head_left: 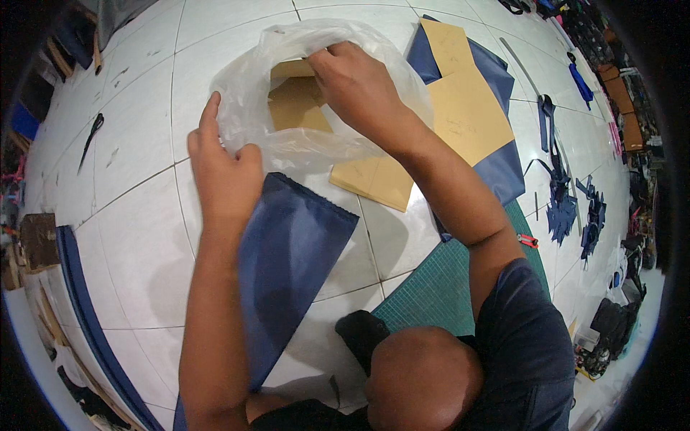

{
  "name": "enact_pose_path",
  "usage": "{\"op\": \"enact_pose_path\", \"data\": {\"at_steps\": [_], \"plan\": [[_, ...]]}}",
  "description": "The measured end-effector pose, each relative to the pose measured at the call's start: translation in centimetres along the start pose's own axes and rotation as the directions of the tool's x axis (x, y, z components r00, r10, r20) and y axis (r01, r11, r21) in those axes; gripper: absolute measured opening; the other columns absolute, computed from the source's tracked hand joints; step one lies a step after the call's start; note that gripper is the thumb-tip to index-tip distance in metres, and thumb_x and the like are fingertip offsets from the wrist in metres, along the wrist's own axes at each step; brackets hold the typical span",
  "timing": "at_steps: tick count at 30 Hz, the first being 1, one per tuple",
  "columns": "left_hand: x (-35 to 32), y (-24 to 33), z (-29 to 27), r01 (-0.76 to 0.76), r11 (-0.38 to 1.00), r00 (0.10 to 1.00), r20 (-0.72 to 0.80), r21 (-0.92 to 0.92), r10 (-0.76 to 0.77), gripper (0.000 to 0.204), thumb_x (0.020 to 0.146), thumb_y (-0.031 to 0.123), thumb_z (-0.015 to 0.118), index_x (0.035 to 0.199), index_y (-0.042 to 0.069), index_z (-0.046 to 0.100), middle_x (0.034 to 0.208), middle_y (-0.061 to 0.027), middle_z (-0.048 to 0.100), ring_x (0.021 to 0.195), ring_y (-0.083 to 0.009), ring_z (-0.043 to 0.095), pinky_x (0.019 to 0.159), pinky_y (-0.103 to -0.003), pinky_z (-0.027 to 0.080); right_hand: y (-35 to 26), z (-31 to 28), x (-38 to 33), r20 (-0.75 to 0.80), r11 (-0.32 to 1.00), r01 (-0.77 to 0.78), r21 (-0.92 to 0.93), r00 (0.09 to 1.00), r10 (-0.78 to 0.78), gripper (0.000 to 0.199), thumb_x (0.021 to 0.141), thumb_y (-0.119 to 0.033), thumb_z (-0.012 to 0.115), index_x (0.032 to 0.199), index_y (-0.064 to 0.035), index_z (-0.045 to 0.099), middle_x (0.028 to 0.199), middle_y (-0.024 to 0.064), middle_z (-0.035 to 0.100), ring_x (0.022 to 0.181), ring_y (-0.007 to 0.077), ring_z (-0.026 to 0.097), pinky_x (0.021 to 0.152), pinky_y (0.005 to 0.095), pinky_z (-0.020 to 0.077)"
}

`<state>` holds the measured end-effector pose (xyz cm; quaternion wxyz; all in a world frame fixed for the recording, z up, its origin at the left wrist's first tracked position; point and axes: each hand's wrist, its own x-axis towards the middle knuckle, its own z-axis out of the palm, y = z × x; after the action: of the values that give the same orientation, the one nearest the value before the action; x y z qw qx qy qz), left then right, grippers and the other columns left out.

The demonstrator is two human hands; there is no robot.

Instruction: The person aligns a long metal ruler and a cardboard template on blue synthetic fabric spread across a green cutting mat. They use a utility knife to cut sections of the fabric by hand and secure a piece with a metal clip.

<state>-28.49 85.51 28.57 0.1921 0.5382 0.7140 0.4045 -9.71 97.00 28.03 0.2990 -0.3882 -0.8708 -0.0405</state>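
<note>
**Handling Card Pieces at the Bag Mouth**

Reference: the translucent plastic bag, mouth open upward. Brown card pieces show inside the opening.

Left hand: spread against the bag's left side, thumb by the rim; firm grip cannot be confirmed. Right hand: fingers curled at the bag's far rim; whether they pinch film or card cannot be told.

Recommended: brace the left side so the mouth remains wide; handle card by its edges to avoid creasing; avoid dragging corners across thin film.

Card patterns lie right of the bag, on blue fabric.
</note>
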Motion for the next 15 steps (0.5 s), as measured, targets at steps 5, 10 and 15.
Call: {"op": "enact_pose_path", "data": {"at_steps": [5, 10, 15], "plan": [[-0.3, 0.0, -3.3, -0.035, 0.999, 0.998, 0.045, 0.004, 0.035, 0.079, 0.076, 0.0, 0.054, 0.153, 0.013, 0.041, 0.116, -0.0184, 0.05, 0.09, -0.0237, 0.057, 0.083, -0.035, 0.051, -2.1, -0.6, 1.4, -0.083, 1.0, 0.021, -0.01, 0.996, -0.022, 0.017, 0.084, -0.009, 0.06, 0.1, -0.0067, 0.066, 0.092, 0.0164, 0.067, 0.091, 0.0372, 0.067, 0.07, 0.0465, 0.056], [-1.4, 0.4, -5.5, -0.034, 0.995, 0.996, 0.08, -0.094, 0.041, 0.082, 0.073, 0.0, 0.056, 0.153, 0.011, 0.042, 0.117, -0.0172, 0.052, 0.068, -0.0129, 0.051, 0.068, -0.028, 0.051, -2.2, -1.1, 1.6, -0.113, 1.0, 0.003, 0.004, 0.994, -0.002, 0.018, 0.084, -0.008, 0.059, 0.1, -0.0053, 0.067, 0.091, 0.0153, 0.069, 0.084, 0.0357, 0.07, 0.071, 0.046, 0.0569], [-1.3, 0.9, -6.5, -0.032, 0.996, 0.998, 0.051, -0.085, 0.036, 0.082, 0.073, 0.001, 0.057, 0.153, 0.011, 0.042, 0.118, -0.0178, 0.053, 0.063, -0.0103, 0.052, 0.061, -0.026, 0.05, -2.3, -1.2, 1.4, -0.079, 0.999, -0.006, 0.035, 0.997, 0.009, 0.02, 0.085, -0.006, 0.058, 0.102, -0.0042, 0.067, 0.094, 0.017, 0.07, 0.084, 0.0375, 0.07, 0.073, 0.0473, 0.0566]]}}
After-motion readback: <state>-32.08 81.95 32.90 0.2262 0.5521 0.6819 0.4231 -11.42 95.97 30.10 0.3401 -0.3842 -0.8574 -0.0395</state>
